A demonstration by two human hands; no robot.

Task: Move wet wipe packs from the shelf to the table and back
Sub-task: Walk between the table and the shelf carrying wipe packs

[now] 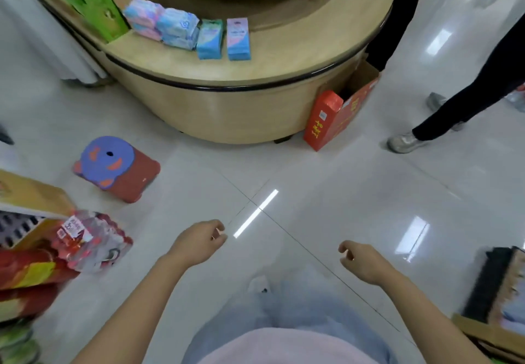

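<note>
Two upright blue-and-pink wet wipe packs [238, 39] [209, 39] stand side by side on the lower tier of a round wooden table [298, 51]. Left of them lie stacked pastel soft packs [162, 24]. My left hand [199, 243] and my right hand [359, 260] hang over the floor well short of the table, fingers loosely curled, holding nothing.
Green boxes [93, 2] stand at the table's left. A purple-and-red stool [116, 169] lies on the tiled floor. A red carton [338, 113] leans against the table base. Another person's legs [443, 113] stand at right. Bottled water packs [91, 240] and goods crowd the left edge.
</note>
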